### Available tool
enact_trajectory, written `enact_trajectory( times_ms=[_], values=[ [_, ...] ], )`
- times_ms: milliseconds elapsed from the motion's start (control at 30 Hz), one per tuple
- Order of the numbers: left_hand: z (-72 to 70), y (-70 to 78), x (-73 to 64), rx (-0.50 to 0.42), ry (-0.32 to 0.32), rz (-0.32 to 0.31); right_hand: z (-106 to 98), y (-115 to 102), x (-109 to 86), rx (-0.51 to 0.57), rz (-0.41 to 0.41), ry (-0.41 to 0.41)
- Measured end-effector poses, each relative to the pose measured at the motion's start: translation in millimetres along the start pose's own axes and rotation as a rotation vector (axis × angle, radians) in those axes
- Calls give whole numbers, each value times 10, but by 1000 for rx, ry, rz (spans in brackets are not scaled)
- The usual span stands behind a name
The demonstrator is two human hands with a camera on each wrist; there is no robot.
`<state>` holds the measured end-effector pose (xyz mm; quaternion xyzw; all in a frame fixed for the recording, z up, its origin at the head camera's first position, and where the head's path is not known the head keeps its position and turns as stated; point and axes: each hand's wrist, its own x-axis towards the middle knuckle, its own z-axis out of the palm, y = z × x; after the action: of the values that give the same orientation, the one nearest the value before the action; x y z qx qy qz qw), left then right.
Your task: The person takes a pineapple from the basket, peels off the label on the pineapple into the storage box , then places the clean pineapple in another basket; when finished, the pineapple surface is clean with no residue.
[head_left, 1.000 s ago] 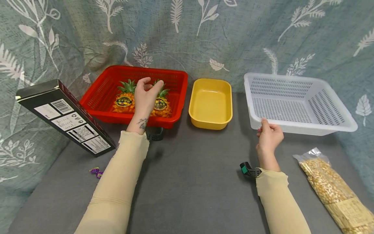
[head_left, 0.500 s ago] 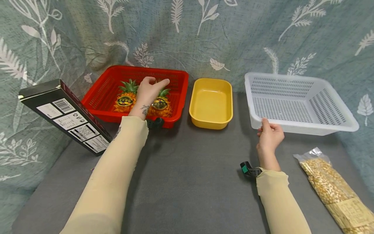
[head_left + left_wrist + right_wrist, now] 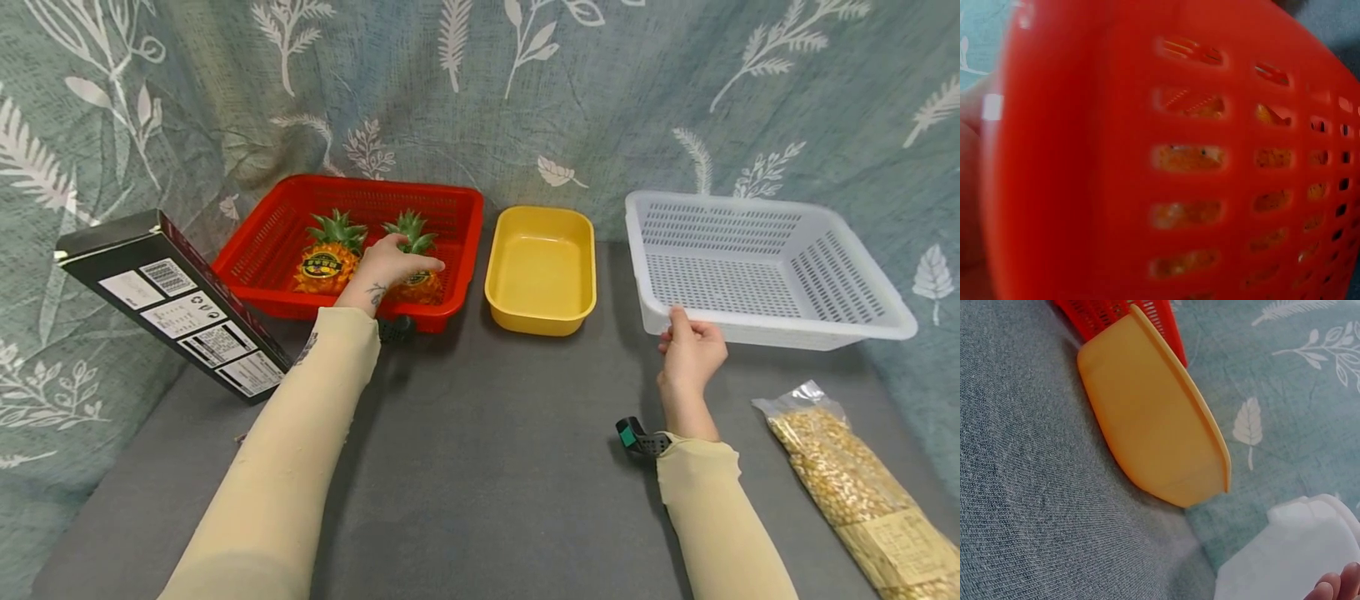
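In the head view, my left hand reaches over the front rim of the red basket, thumb and fingers spread over the right one of two pineapple-shaped packs. That right pack is orange with green leaves and a dark label, now partly covered by the hand. Beside it lies the left pack. Through the red wall in the left wrist view, bits of orange show. My right hand pinches the front left rim of the white basket, thumb on top; its fingertips show at the white wall.
A yellow tub stands between the two baskets. At the left a tall black box leans at a slant. A bag of corn kernels lies at the right on the grey table. A patterned curtain hangs behind.
My left hand has come down toward the right pineapple-shaped pack, its thumb swinging out to the right. The left sleeve now hides most of a small purple wrapper. My right hand stays put.
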<state>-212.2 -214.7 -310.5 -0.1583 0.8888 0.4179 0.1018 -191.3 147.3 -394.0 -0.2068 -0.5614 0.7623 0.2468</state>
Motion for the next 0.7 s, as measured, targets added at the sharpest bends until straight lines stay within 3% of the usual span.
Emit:
enact_trajectory(
  times_ms=[267, 700],
  values=[
    [-27, -43, 2, 85, -88, -5, -14, 9, -2, -20, 6, 4],
    [-61, -115, 50, 188, -114, 44, -13, 4, 20, -25, -19, -7]
  ],
)
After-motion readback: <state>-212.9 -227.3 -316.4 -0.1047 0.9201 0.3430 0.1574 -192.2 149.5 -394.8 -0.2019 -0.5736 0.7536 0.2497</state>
